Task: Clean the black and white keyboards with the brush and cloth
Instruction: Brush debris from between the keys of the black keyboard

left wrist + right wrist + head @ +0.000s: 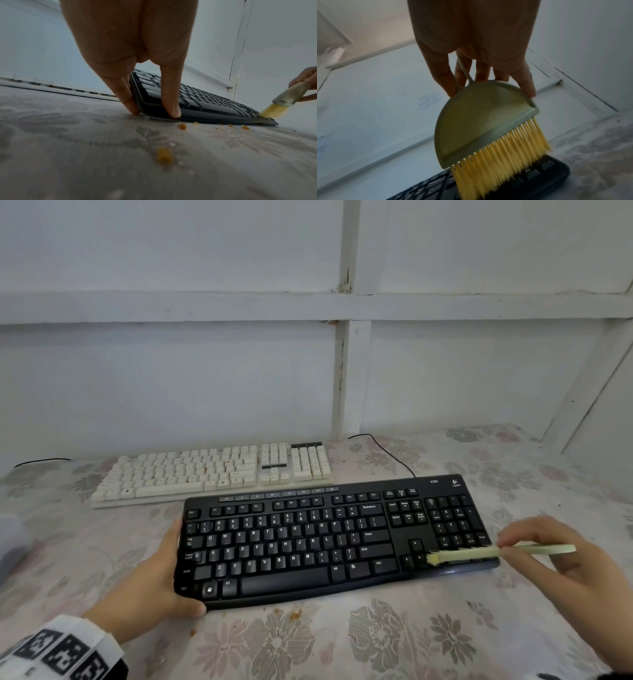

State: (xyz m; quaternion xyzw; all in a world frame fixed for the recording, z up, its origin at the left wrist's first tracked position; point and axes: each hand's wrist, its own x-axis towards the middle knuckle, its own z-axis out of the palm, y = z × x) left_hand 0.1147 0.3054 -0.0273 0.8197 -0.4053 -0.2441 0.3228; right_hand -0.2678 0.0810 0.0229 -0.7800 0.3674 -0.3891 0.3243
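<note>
- The left hand [147, 587] grips the left end of the black keyboard [308, 542].
- The right hand [561, 556] pinches the brush [486, 553], bristles touching the keyboard's right end.

I see a pale grey-white wall [171, 371] behind the counter [376, 638], crossed by white painted battens [346, 371], chipped at the joints. A faded floral cloth [274, 642] covers the counter. Soft, even light.
</note>
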